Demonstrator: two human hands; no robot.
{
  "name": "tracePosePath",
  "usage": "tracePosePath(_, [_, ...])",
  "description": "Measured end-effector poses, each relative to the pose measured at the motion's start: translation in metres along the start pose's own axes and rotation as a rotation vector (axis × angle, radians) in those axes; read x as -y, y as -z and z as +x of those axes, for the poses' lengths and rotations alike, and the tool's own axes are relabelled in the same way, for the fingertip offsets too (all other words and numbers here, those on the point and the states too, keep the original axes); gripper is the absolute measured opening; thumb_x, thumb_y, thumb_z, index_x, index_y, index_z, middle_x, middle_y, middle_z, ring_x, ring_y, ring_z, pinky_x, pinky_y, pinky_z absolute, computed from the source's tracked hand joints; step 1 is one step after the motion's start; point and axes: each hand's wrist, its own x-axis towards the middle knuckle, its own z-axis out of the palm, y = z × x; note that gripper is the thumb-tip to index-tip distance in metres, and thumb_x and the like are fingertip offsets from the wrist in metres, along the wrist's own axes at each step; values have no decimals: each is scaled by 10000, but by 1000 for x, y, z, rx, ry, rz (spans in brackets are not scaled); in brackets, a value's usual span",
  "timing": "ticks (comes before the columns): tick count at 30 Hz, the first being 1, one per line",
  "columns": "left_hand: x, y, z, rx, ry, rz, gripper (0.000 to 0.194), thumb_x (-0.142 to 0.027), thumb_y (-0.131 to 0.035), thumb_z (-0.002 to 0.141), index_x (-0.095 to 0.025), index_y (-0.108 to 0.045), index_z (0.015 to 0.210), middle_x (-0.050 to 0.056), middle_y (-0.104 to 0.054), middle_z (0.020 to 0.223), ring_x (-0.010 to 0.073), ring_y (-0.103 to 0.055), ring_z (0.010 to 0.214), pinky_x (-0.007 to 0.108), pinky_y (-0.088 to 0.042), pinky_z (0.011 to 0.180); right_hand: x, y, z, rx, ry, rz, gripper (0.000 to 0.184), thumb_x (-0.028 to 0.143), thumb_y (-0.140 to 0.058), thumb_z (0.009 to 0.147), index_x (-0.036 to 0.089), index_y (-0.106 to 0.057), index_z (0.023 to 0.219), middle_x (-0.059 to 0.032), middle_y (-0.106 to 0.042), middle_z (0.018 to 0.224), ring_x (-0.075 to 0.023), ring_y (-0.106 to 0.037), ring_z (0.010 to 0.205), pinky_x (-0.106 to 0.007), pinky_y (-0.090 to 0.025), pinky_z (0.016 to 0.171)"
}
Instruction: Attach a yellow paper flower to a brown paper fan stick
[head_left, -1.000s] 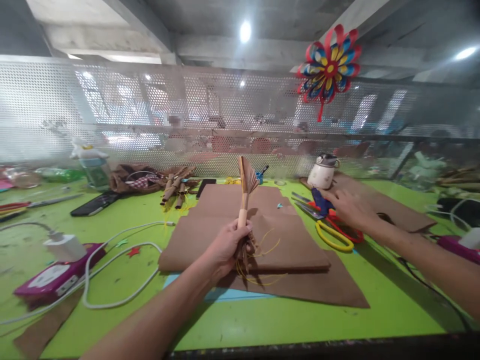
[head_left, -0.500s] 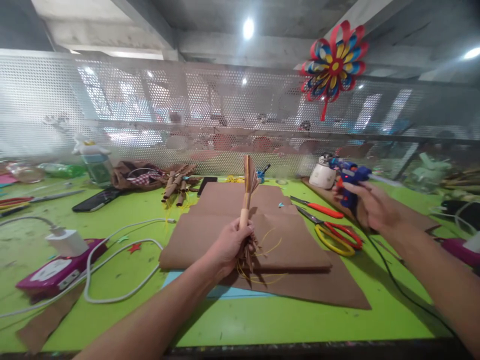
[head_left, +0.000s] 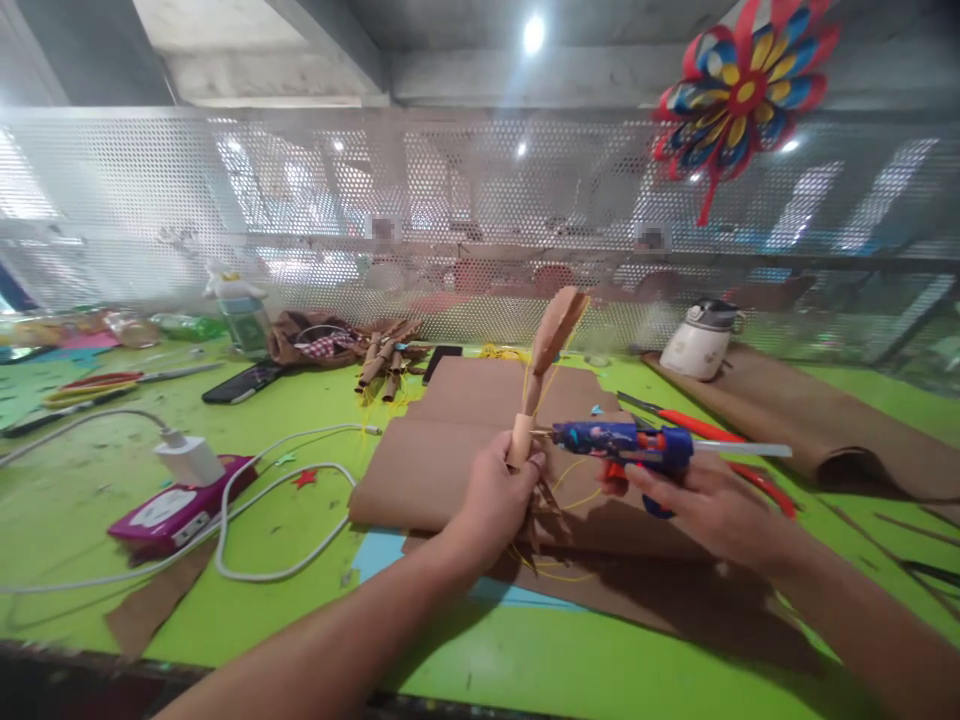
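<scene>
Above the brown paper (head_left: pixel 427 475) on the tabletop (head_left: pixel 465 665), your left hand (head_left: pixel 501 490) was wrapped around the pale stem (head_left: pixel 520 440) of the leaning paper craft (head_left: pixel 553 340), seemingly to keep it steady. Your right hand (head_left: pixel 731 510) gripped the glue gun (head_left: pixel 626 445) sideways, probably so that its nozzle (head_left: pixel 543 434) faced the stem. Whether they touched, I could not tell. Your left hand hid the stem's lower part; the flower decoration (head_left: pixel 747 95) was cut off above.

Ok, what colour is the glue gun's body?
Mostly dark blue; the glue gun shows best in the head view.
</scene>
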Motion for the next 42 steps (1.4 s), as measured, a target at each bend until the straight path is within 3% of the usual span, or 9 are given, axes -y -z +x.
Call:
tracePosePath(5, [2,0,-2,-27,-62,86,78,-215,-566,719,-154,-554,765,-36,-468,533,76,-414,448,172,-325,429,-10,-9,-5,-128,123,-195,309,449,-487,829,218,-665,928,-43,-694,898,-241,-634,867,-342,-519,790])
tracePosePath(10, [1,-1,-2,-7,-21,48,80,-224,-581,708,-158,-566,751,-31,-479,517,83,-410,444,180,-315,429,-16,-10,-6,-161,184,-317,262,399,-461,851,233,-654,913,-34,-696,871,-240,-641,799,-351,-523,753])
tracePosePath(26, [-7,-2,-5,23,50,-43,92,-214,-587,699,-155,-566,766,-49,-466,481,74,-407,397,182,-348,414,-12,-11,-6,-163,168,-357,283,419,-448,852,236,-656,798,-25,-683,693,-230,-624,663,-329,-501,655])
tracePosePath(42, [-5,-1,-3,67,57,-22,112,-219,-575,731,-151,-542,814,-54,-468,495,68,-426,392,176,-362,411,-13,-10,-8,-155,156,-422,300,423,-435,854,235,-643,749,-26,-665,690,-225,-597,651,-318,-480,616])
